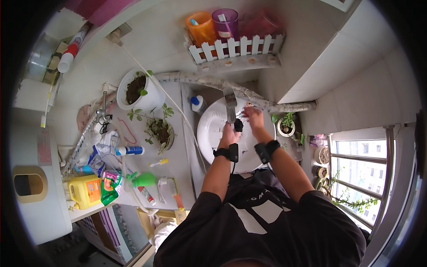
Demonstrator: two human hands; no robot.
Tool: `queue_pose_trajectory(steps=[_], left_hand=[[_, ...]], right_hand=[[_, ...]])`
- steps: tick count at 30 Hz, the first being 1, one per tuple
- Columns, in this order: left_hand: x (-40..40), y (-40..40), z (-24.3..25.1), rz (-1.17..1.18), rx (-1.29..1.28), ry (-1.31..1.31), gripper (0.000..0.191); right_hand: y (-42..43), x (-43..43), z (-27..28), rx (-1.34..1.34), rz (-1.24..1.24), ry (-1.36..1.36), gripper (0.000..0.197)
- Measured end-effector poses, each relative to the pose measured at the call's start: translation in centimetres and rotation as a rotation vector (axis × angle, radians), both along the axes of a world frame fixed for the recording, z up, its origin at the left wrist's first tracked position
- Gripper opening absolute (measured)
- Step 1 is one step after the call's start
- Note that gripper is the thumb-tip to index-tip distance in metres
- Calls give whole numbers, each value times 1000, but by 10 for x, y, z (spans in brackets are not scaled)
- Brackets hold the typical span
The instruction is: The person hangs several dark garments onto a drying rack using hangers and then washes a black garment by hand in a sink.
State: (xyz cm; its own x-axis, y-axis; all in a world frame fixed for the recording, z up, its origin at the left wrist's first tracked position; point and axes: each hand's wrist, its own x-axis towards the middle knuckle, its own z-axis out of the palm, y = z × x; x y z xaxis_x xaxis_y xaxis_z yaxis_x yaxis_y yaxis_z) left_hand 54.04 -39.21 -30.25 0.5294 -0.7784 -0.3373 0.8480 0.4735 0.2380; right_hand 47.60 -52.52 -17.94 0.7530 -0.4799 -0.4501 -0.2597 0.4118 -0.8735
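Note:
A round white washbasin (208, 133) lies before me, with both my hands over it. My left hand (229, 135) is at the near end of the faucet (230, 103), close beside a small black object (238, 125); whether its fingers grip anything is hard to see. To the right of the faucet, my right hand (254, 116) reaches to the basin's far side, fingers bent near the rim. What its fingertips touch cannot be made out. Black devices are strapped to both wrists. Dark marks dot the basin's inside.
A bottle with a blue cap (199, 104) stands left of the basin; a potted plant (286, 125) is at its right. A white cord (166, 95) hangs across the left side. Farther left are a white flowerpot (153, 96), a green spray bottle (144, 180) and a yellow jug (85, 192).

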Motion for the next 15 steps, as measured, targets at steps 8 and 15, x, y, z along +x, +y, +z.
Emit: queue_pose_trajectory(steps=[8,15], left_hand=[[-23,-7,55,162,1108,-638,33],[-30,8,55,-80,1297,-931,31]], right_hand=[[57,-8,-61,-29,85,343,40],[69,4,-49,-299,-58,583,43]])
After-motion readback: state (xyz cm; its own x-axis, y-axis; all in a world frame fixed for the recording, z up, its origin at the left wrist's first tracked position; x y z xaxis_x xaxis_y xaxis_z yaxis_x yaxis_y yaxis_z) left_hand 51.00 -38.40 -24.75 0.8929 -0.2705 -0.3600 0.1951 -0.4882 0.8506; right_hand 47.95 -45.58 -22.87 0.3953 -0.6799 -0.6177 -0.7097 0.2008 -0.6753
